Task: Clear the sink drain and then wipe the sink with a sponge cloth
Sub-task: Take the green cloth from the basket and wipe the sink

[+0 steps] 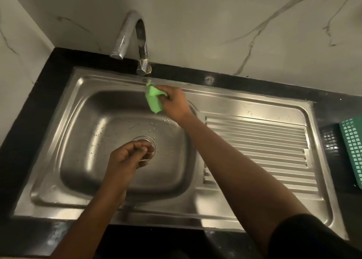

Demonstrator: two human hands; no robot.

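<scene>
The fingers (163, 91) of the right hand (174, 102) pinch the green sponge cloth (153, 99). It hangs at the 12 o'clock edge of the sink bowl (78, 106), just under the tap (142, 49). The left hand (125, 157) has its fingers curled close together right over the drain (144, 138) in the middle of the bowl. Whether they hold anything cannot be told. Small crumbs (156, 124) lie around the drain. A green basket (352, 141) sits on the black counter (39, 102) at 3 o'clock.

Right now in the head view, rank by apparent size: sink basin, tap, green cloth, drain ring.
1. sink basin
2. tap
3. green cloth and drain ring look alike; left hand hides part of the ring, so unranked.
</scene>
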